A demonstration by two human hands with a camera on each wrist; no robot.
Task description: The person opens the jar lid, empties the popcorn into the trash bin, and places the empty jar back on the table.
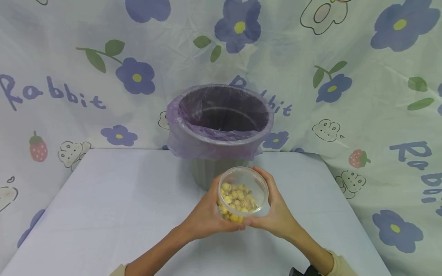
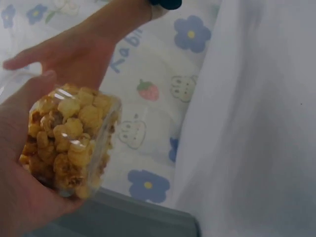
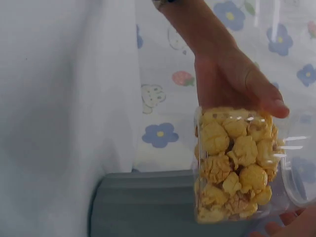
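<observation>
Both hands hold a clear plastic jar (image 1: pixel 263 188) over the table, its round end turned up toward the head camera. Yellow popcorn (image 1: pixel 238 197) fills its lower part and shows through the wall in the left wrist view (image 2: pixel 74 138) and the right wrist view (image 3: pixel 237 168). My left hand (image 1: pixel 207 214) grips the jar's left side. On the opposite side, my right hand (image 1: pixel 277 214) holds it with the thumb low and a finger near the far rim. The thumbs come close together below the jar.
Just beyond the jar stands a grey trash bin (image 1: pixel 202 174), lined with a purple translucent bag (image 1: pixel 210 150) folded over its rim. It stands on a white-covered table (image 1: pixel 114 199). A flower-and-rabbit patterned curtain (image 1: pixel 193 65) hangs behind and around the table.
</observation>
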